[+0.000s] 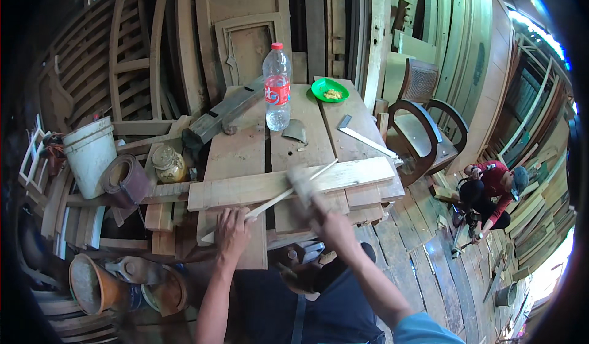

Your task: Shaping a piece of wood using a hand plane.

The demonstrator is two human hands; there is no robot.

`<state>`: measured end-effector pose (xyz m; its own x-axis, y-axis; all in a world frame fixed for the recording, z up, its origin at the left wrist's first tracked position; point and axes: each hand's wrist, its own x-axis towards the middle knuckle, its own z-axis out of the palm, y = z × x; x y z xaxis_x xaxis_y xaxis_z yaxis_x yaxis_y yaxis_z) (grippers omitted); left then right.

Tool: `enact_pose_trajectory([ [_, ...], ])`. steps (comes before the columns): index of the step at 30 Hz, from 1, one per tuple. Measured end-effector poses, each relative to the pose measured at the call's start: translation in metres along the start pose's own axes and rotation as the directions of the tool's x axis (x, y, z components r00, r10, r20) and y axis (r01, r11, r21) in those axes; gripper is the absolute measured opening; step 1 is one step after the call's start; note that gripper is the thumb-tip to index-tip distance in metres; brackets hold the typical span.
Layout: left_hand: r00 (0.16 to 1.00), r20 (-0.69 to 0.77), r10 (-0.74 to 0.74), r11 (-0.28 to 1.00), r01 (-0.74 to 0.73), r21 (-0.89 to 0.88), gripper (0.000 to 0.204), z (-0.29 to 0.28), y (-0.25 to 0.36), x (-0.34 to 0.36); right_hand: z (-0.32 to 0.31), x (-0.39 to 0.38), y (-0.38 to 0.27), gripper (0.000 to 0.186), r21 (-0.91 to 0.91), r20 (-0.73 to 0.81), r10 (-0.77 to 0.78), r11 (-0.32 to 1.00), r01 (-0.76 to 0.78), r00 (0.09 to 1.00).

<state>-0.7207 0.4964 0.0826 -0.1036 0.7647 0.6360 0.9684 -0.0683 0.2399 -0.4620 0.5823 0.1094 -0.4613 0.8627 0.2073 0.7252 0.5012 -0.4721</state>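
Observation:
My left hand (232, 233) pinches a thin pale wooden strip (267, 205) at the table's near edge. The strip slants up to the right across a pale plank (356, 173), which lies crosswise on the worktable (236, 154). My right hand (334, 226) is closed round the handle of a hand tool (302, 187). Motion smears its broad greyish head, over the strip and plank; I cannot tell whether it is a hatchet or a hammer. Beyond the plank lie a curved metal piece (295, 131) and a try square (368, 141) with a pale blade.
On the table stand a plastic bottle (277, 92) and a green dish (330, 90) of yellowish bits. A glass jar (169, 163), a rolled belt (126, 178) and a white bucket (90, 154) are left. A wooden armchair (420, 120) stands right; a person (491, 187) crouches beyond it.

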Motion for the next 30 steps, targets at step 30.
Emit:
enact_pose_trajectory([
  [30,0.998,0.056,-0.04,0.999,0.041,-0.011,0.017,-0.005,-0.004,-0.007,-0.024,-0.005,-0.022,0.071,-0.143,0.278,-0.041,0.986,0.083,0.96],
])
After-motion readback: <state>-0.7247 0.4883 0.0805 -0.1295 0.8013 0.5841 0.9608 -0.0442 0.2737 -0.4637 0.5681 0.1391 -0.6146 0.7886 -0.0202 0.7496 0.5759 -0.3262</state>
